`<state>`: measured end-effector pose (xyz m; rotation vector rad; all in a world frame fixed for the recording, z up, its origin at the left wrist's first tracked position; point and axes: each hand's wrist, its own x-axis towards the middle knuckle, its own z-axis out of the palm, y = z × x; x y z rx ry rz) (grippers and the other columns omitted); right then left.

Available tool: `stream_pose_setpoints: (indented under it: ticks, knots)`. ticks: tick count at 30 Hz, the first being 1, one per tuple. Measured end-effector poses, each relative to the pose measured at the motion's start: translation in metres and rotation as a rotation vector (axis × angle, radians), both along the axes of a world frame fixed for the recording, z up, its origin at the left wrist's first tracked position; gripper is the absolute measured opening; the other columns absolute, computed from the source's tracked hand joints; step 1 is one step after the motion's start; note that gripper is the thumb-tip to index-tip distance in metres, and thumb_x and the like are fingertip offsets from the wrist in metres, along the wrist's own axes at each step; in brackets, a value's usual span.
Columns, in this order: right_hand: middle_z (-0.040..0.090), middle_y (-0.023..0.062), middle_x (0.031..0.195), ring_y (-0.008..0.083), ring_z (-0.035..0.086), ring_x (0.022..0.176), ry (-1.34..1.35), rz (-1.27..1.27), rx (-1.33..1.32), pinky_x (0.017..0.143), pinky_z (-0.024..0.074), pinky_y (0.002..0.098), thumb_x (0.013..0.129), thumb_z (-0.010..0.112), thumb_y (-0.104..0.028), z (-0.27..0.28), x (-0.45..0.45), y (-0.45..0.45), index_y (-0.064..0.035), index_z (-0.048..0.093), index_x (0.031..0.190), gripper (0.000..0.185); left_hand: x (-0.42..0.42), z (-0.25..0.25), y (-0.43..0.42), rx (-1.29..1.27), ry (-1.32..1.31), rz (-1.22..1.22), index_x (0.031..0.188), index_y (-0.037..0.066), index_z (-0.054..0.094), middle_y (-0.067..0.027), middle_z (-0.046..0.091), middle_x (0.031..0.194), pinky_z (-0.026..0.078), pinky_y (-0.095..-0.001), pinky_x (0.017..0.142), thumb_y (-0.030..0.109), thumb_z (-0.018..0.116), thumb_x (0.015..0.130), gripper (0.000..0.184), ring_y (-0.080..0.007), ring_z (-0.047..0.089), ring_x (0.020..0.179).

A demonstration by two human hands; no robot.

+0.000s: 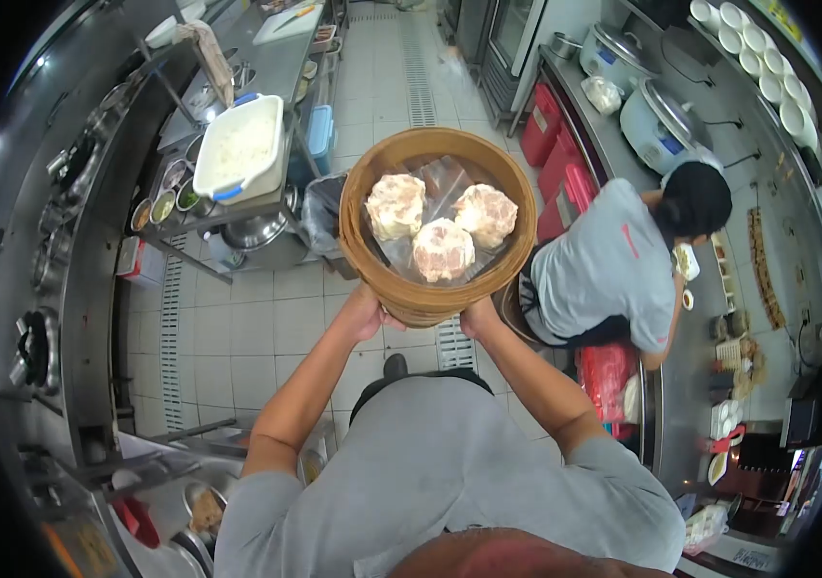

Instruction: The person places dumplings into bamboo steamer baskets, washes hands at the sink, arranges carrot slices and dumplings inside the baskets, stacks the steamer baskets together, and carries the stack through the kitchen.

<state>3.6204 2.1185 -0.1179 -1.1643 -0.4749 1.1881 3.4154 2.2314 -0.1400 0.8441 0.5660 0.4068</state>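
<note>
Both my hands carry a round bamboo steamer (358, 252) out in front of my chest. My left hand (367, 310) is closed on the lower left side of it, and my right hand (477, 316) grips the lower right side. The steamer looks deep, perhaps stacked baskets. Inside sit three pale, lumpy dumplings: one at the left (396, 206), one at the right (485, 216) and one nearest me (444, 249). Beneath them lies a clear plastic liner (445, 185). Some of my fingers are hidden under the steamer.
On the right a co-worker (604, 260) leans over the steel counter (666, 424). Rice cookers (666, 120) and red bins (565, 178) stand beyond. At left a white tub of rice (242, 144) rests on a steel table. Stoves (40, 352) line the left wall; tiled floor (247, 332) runs between.
</note>
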Motion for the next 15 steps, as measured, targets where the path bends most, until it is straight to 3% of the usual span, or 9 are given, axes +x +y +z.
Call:
stream_pose_setpoints:
  ticks: [1, 4, 5, 8, 11, 13, 15]
  knots:
    - [0.044, 0.0077, 0.154, 0.0242, 0.038, 0.143, 0.015, 0.006, -0.033, 0.116, 0.0330, 0.0428, 0.101, 0.029, -0.073, 0.004, 0.012, 0.019, -0.0157, 0.035, 0.154, 0.079, 0.016, 0.006, 0.025, -0.154, -0.027, -0.017, 0.145, 0.004, 0.047, -0.0183, 0.067, 0.128, 0.061, -0.0577, 0.072, 0.037, 0.055, 0.103, 0.054, -0.0355, 0.071, 0.103]
    - [0.046, 0.0081, 0.153, 0.0257, 0.040, 0.142, 0.065, 0.029, -0.099, 0.114, 0.0356, 0.0427, 0.100, 0.027, -0.074, 0.013, 0.061, 0.084, -0.0140, 0.038, 0.154, 0.081, 0.061, -0.004, 0.099, -0.086, -0.035, -0.104, 0.144, 0.006, 0.048, -0.0165, 0.066, 0.130, 0.060, -0.0598, 0.075, 0.042, 0.055, 0.102, 0.056, -0.0352, 0.069, 0.108]
    - [0.045, 0.0085, 0.154, 0.0260, 0.040, 0.142, 0.068, 0.034, -0.085, 0.114, 0.0354, 0.0428, 0.100, 0.026, -0.075, 0.010, 0.078, 0.107, -0.0138, 0.037, 0.154, 0.083, 0.083, 0.018, 0.113, -0.063, 0.062, -0.061, 0.143, 0.006, 0.050, -0.0162, 0.067, 0.130, 0.061, -0.0582, 0.076, 0.044, 0.054, 0.102, 0.056, -0.0353, 0.070, 0.108]
    - [0.044, 0.0089, 0.155, 0.0261, 0.039, 0.143, 0.052, -0.002, -0.102, 0.116, 0.0332, 0.0437, 0.100, 0.024, -0.075, 0.008, 0.124, 0.175, -0.0140, 0.036, 0.155, 0.082, 0.133, 0.007, 0.181, -0.108, 0.053, -0.022, 0.142, 0.006, 0.052, -0.0164, 0.068, 0.127, 0.062, -0.0568, 0.075, 0.043, 0.054, 0.102, 0.054, -0.0363, 0.071, 0.103]
    - [0.041, 0.0090, 0.158, 0.0257, 0.036, 0.145, 0.072, 0.050, -0.106, 0.118, 0.0295, 0.0428, 0.102, 0.023, -0.071, 0.008, 0.170, 0.244, -0.0138, 0.034, 0.156, 0.080, 0.172, -0.013, 0.253, -0.105, -0.124, -0.099, 0.142, 0.008, 0.052, -0.0166, 0.069, 0.126, 0.062, -0.0553, 0.074, 0.041, 0.053, 0.102, 0.052, -0.0367, 0.072, 0.100]
    - [0.038, 0.0084, 0.160, 0.0244, 0.034, 0.146, 0.086, 0.091, -0.058, 0.119, 0.0275, 0.0411, 0.104, 0.024, -0.069, -0.016, 0.216, 0.303, -0.0120, 0.030, 0.159, 0.080, 0.204, -0.011, 0.295, -0.119, -0.081, -0.020, 0.142, 0.008, 0.051, -0.0173, 0.069, 0.126, 0.063, -0.0550, 0.074, 0.040, 0.052, 0.103, 0.051, -0.0364, 0.072, 0.100]
    - [0.036, 0.0079, 0.161, 0.0242, 0.032, 0.147, 0.098, 0.132, -0.056, 0.120, 0.0261, 0.0410, 0.103, 0.024, -0.070, -0.002, 0.252, 0.349, -0.0126, 0.028, 0.160, 0.080, 0.239, 0.006, 0.328, -0.131, 0.013, 0.063, 0.142, 0.007, 0.051, -0.0179, 0.068, 0.126, 0.064, -0.0537, 0.073, 0.040, 0.051, 0.104, 0.051, -0.0355, 0.073, 0.099]
